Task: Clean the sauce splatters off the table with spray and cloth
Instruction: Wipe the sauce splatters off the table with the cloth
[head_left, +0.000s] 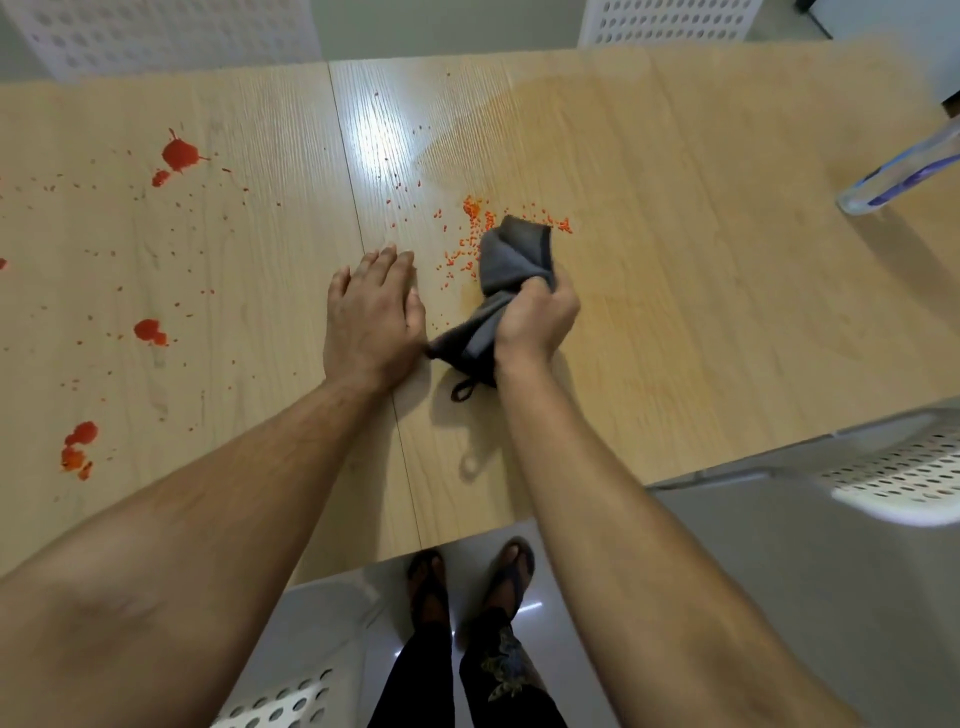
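A light wooden table (675, 291) carries red sauce splatters (179, 156) in blobs across its left half, and a patch of small orange-red droplets (470, 244) near the middle. My right hand (537, 317) grips a bunched dark grey cloth (506, 260), whose free end lies against the droplet patch. My left hand (371, 312) rests flat on the table just left of the cloth, fingers straight. A clear spray bottle (904, 174) with a blue label stands at the table's right edge, blurred and away from both hands.
White perforated chairs stand at the back left (156, 36), back right (670, 21), front right (898, 467) and below the near edge (291, 701). My feet in sandals (467, 577) are on the grey floor. A seam (363, 249) runs across the tabletop.
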